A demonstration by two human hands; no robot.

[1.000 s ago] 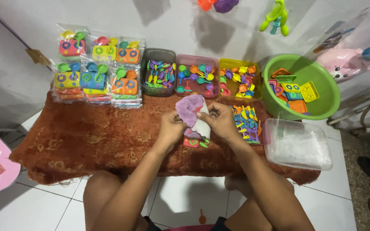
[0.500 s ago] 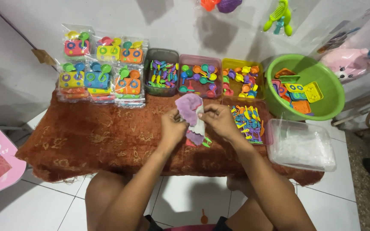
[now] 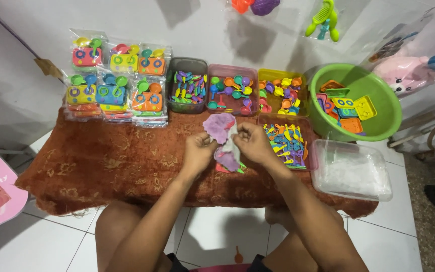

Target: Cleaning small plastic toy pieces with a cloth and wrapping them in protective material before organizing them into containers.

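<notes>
My left hand (image 3: 199, 150) and my right hand (image 3: 249, 141) meet over the middle of a low table draped in a rust-brown cloth (image 3: 106, 161). Between them they hold a clear plastic bag (image 3: 226, 143) with a purple toy piece (image 3: 218, 125) showing at its top and small coloured pieces near its bottom. Both hands pinch the bag's sides. The lower end of the bag rests on or just above the cloth.
Packed toy sets (image 3: 114, 83) lie stacked at the back left. Three bins of small coloured toy utensils (image 3: 230, 93) line the back; a fourth tray (image 3: 288, 143) sits right of my hands. A green basin (image 3: 378, 123) and a clear lidded box (image 3: 353, 171) stand at right.
The hands have stayed in place at the table's middle; the bag has shifted slightly between them, with its lower end hanging further down toward the cloth.
</notes>
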